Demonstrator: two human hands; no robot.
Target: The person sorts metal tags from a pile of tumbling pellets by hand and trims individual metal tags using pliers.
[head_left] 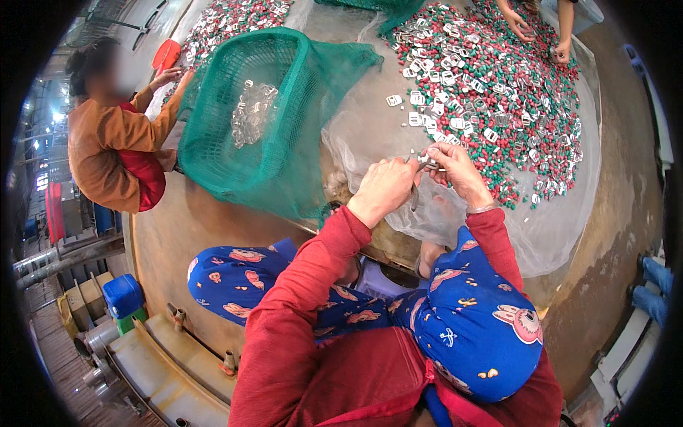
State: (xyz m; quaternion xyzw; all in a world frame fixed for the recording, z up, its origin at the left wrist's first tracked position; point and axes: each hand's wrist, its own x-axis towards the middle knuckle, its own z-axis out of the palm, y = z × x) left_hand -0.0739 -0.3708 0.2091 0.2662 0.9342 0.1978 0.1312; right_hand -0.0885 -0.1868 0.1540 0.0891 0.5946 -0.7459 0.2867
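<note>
My two hands meet in front of my knees, over the edge of the sheeting. My left hand [384, 186] is closed around a dark metal tool [415, 199] that looks like pliers, its curved handle hanging below my fingers. Between the fingertips of my right hand [459, 172] is a small silvery metal buckle [431, 163], pinched against the tool's tip; my fingers cover much of it. Just beyond lies a wide heap of red and green pellets [491, 92] mixed with many flat silver buckles [447, 78].
A green plastic basket [206, 135] lined with green netting [341, 60] stands at my left, with silver buckles [253, 112] inside. A co-worker [114, 139] crouches beyond it near a red scoop [166, 55]. Another person's hands [541, 39] reach into the heap at the far right.
</note>
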